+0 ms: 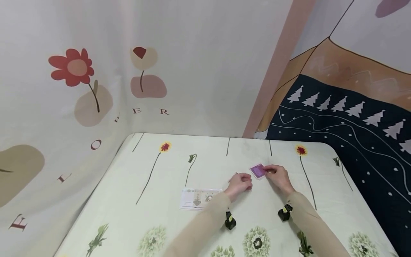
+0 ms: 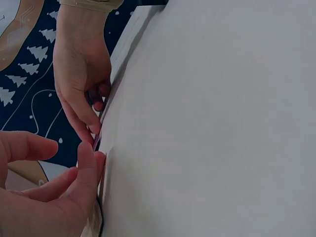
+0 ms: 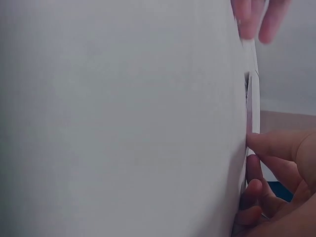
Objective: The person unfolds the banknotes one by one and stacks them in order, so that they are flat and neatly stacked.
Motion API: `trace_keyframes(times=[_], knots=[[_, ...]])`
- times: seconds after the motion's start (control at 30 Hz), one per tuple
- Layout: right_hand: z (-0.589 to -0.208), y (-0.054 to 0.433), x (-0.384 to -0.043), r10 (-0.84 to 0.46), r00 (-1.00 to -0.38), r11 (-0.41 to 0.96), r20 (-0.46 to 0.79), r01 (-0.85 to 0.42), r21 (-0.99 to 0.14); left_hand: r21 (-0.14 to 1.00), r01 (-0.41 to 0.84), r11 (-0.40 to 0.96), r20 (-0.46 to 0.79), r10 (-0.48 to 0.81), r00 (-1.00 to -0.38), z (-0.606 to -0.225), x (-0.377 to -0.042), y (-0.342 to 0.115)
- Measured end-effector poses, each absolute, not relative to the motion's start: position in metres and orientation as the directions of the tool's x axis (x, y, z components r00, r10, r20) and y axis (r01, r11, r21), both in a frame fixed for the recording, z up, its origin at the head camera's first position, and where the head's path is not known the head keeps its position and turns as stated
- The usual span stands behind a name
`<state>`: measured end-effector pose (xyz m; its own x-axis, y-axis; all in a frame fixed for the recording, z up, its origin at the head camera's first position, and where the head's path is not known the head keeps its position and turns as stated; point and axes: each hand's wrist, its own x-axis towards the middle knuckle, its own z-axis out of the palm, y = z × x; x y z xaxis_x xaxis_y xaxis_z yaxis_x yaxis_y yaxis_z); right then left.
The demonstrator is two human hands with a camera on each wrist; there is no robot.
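Observation:
A small purple card with a pale border (image 1: 257, 171) is at the right hand's fingertips, low over the tabletop. My right hand (image 1: 278, 176) pinches its right edge between thumb and fingers; the right wrist view shows the card (image 3: 250, 106) almost edge-on. Left of the card, my left hand (image 1: 239, 184) rests near the tabletop, its fingers loosely bent and, in the left wrist view, thumb and fingers apart. A pale edge shows behind the left hand; what it belongs to is mostly hidden. Near the left wrist lies a printed, banknote-like paper strip (image 1: 196, 198), its right end partly covered by the sleeve.
A white flower-printed cloth (image 1: 112, 214) covers the table. Hanging fabric with flowers and letters (image 1: 199, 71) stands behind and to the left, and dark fabric with white trees (image 1: 346, 128) at the right. Black wrist devices (image 1: 284, 213) sit on both wrists.

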<state>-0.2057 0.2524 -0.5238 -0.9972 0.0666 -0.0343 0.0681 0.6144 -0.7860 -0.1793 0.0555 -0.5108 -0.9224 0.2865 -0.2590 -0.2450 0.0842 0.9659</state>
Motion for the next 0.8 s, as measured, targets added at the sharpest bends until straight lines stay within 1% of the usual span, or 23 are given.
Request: trace_keyframes(times=[0.2,0.3,0.4,0.53,0.6,0.8], knots=[[-0.521,0.252,-0.204,0.067,-0.997,0.615,-0.031,0.066,-0.785,0.955,-0.242,0.170,-0.280,0.258,-0.925,-0.501,-0.189,0.068],[-0.520,0.254,-0.204,0.066,-0.997,0.615,-0.027,0.062,-0.786,0.948,-0.279,0.154,-0.313,0.285,-0.906,-0.496,-0.193,0.071],[-0.521,0.255,-0.205,0.071,-0.997,0.607,-0.034,0.070,-0.792,0.937,-0.345,0.059,-0.345,0.330,-0.879,-0.494,-0.198,0.073],[-0.523,0.256,-0.206,0.077,-0.996,0.601,-0.049,0.085,-0.794,0.903,-0.418,-0.096,-0.358,0.368,-0.858,-0.497,-0.202,0.072],[-0.524,0.256,-0.206,0.080,-0.996,0.602,-0.051,0.089,-0.794,0.885,-0.440,-0.151,-0.360,0.378,-0.853,-0.498,-0.203,0.071],[-0.524,0.255,-0.206,0.084,-0.996,0.605,-0.038,0.081,-0.792,0.848,-0.474,-0.237,-0.361,0.397,-0.844,-0.500,-0.204,0.072]])
